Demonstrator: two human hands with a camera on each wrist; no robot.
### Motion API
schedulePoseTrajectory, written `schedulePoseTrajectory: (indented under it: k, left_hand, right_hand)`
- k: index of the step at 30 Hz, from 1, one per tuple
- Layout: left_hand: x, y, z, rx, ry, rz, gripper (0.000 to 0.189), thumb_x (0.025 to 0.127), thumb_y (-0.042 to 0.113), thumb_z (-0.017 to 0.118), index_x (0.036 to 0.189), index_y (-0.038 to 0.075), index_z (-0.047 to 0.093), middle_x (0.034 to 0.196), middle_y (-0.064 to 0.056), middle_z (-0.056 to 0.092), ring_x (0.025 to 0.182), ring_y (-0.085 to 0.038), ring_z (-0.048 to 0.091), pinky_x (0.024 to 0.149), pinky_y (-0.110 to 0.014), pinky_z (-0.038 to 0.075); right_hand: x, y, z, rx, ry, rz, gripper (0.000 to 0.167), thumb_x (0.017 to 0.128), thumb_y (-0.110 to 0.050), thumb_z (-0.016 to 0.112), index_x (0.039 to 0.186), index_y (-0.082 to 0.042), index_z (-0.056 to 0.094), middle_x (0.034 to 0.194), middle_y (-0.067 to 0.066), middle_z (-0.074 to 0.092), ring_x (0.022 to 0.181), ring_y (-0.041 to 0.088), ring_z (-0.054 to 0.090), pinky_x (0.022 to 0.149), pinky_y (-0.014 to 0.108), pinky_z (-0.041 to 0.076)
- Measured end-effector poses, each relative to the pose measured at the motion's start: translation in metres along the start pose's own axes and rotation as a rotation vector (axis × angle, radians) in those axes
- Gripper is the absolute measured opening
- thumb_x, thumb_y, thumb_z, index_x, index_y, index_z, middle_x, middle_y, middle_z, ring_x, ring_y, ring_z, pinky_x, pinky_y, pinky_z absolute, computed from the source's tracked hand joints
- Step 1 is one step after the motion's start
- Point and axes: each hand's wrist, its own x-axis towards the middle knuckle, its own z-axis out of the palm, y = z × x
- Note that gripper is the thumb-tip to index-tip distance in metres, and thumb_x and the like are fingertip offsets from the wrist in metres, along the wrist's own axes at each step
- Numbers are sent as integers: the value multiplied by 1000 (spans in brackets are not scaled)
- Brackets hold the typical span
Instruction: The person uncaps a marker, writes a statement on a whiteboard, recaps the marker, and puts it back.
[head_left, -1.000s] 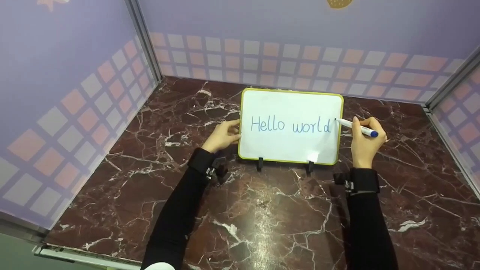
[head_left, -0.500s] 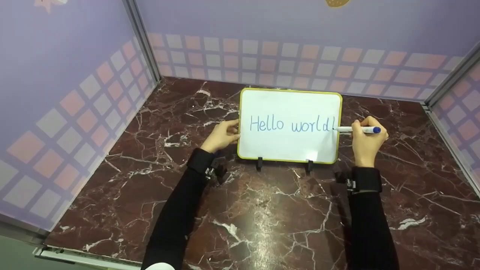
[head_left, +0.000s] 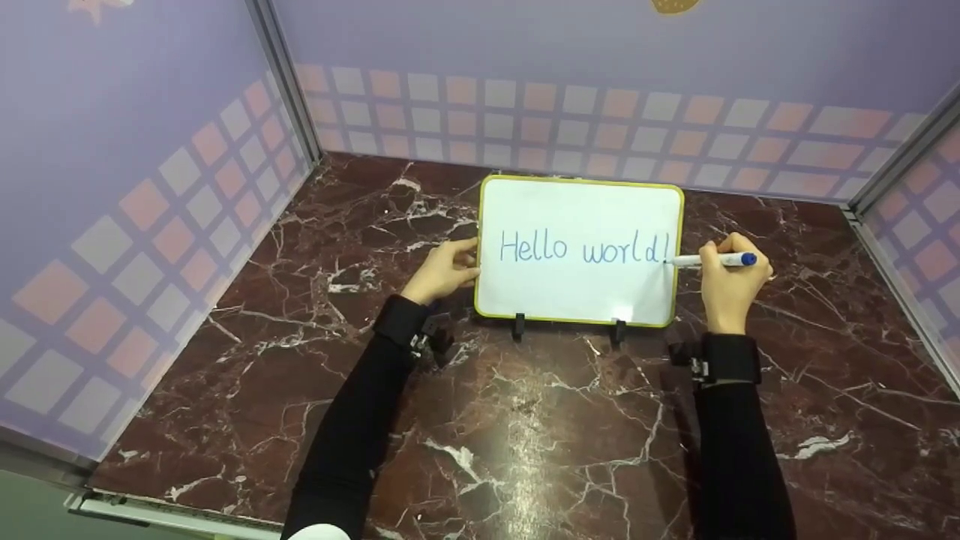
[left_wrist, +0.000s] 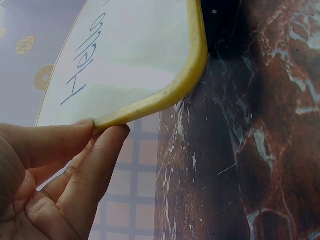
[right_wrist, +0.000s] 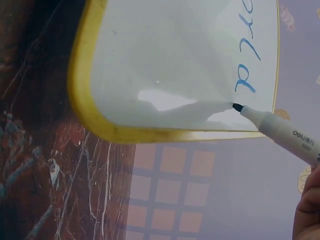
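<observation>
A whiteboard (head_left: pixel 577 289) with a yellow frame leans upright on two black feet, bearing "Hello world!" in blue handwriting. My left hand (head_left: pixel 442 271) pinches its left edge; in the left wrist view the thumb (left_wrist: pixel 60 142) lies on the front side and a finger on the back. My right hand (head_left: pixel 733 281), off the board's right edge, holds a white marker (head_left: pixel 709 260) with a blue end. In the right wrist view the marker's dark tip (right_wrist: pixel 238 107) is at the board's surface just past the "d". Most of the right hand is out of that view.
The board stands on a dark red marbled table (head_left: pixel 525 420). Purple walls (head_left: pixel 480 45) with pink and white checks close off the back and both sides. A black foot (head_left: pixel 519 327) juts forward under the board.
The marker tip has moved down beside the "d", leaving a vertical stroke and then a dot, so an exclamation mark now shows. The left hand has kept its grip.
</observation>
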Motion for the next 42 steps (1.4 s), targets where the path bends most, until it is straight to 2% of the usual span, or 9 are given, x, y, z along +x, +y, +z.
schedulePoseTrajectory:
  k: [7,14,19,22,25,29,37,40,42]
  left_hand:
    - [1,-1,1,21,4,8,60,94,-6,59,150,-4,37,120,-32,60,112,-40,64,92,-40,60]
    - [0,3,-7,104,-40,36,62,93,0,64,150,-3,38,130,-30,60,119,-38,62,97,-40,58]
    - [-12,13,-28,504,50,5,62,88,15,75,142,-2,51,130,-24,63,119,-39,62,103,-46,53]
    - [-20,18,-35,757,144,-148,56,82,30,81,125,-1,64,125,-23,66,115,-42,62,97,-53,55]
    - [-23,18,-34,889,128,-298,65,76,43,84,120,0,65,124,-22,65,113,-43,63,89,-56,57]
    - [-20,12,-25,959,41,-372,73,71,47,87,124,2,64,128,-20,63,116,-41,62,88,-54,58]
    - [-10,-2,-17,964,10,-360,49,77,24,85,119,3,68,127,-19,65,115,-41,63,92,-54,58]
    - [-11,1,-19,965,64,-328,44,80,20,82,117,2,68,123,-19,67,111,-41,65,89,-54,59]
    - [-15,9,-22,958,167,-259,40,80,20,81,112,1,69,116,-20,70,104,-41,68,83,-53,61]
  right_hand:
    - [4,-2,-3,56,26,44,30,81,11,57,56,13,39,42,-16,47,37,-1,43,38,12,29]
    - [19,-6,-14,337,159,117,39,80,16,55,49,-2,39,47,-6,38,44,6,32,43,15,27]
    - [23,-26,-22,547,181,136,37,83,16,56,53,0,42,53,4,48,41,12,40,39,18,36]
    - [22,-43,-25,586,185,112,35,83,15,57,55,1,41,54,5,47,41,12,38,40,18,33]
    - [20,-57,-26,584,186,55,35,82,16,56,55,1,40,54,4,44,42,12,35,40,19,31]
    - [16,-70,-26,606,185,23,34,81,18,55,54,2,41,54,6,49,42,13,38,38,19,30]
    - [13,-73,-24,654,162,37,33,82,17,56,54,5,42,56,11,57,41,14,45,37,18,32]
    - [13,-69,-23,652,150,37,33,82,16,57,55,5,42,56,12,58,41,15,49,36,19,34]
    - [13,-70,-23,664,139,44,33,82,16,58,55,4,42,57,12,58,41,16,50,37,20,36]
